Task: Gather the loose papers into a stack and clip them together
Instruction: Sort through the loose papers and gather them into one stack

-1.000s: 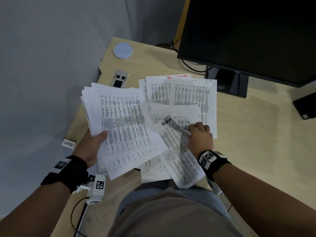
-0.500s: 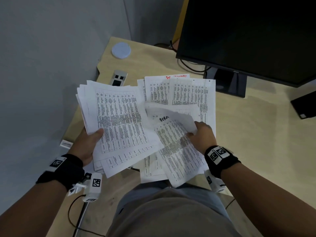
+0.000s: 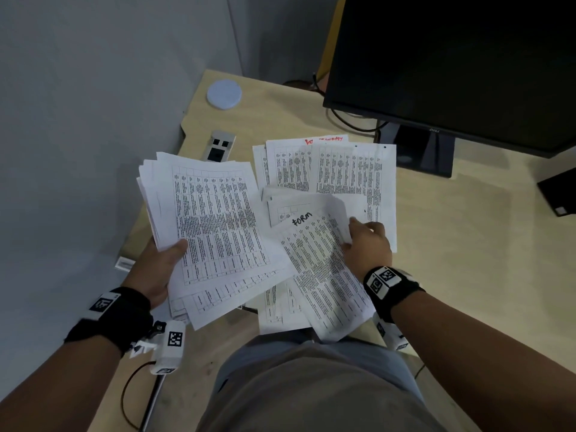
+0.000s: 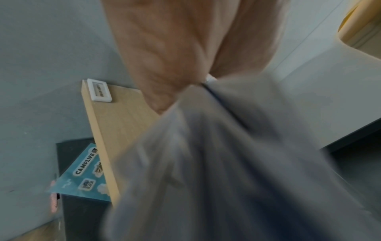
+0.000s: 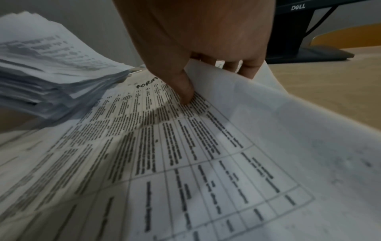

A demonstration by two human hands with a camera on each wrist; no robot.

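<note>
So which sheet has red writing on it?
The far sheet lying flat on the desk, left of the monitor stand; the others show only black print.

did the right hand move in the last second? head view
Yes. The right hand has lifted the sheet marked "form" and drawn toward the person, off the papers on the desk below the monitor stand.

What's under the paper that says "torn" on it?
More printed sheets on the desk lie under the torn paper, which the right hand pinches. How many is hidden.
</note>
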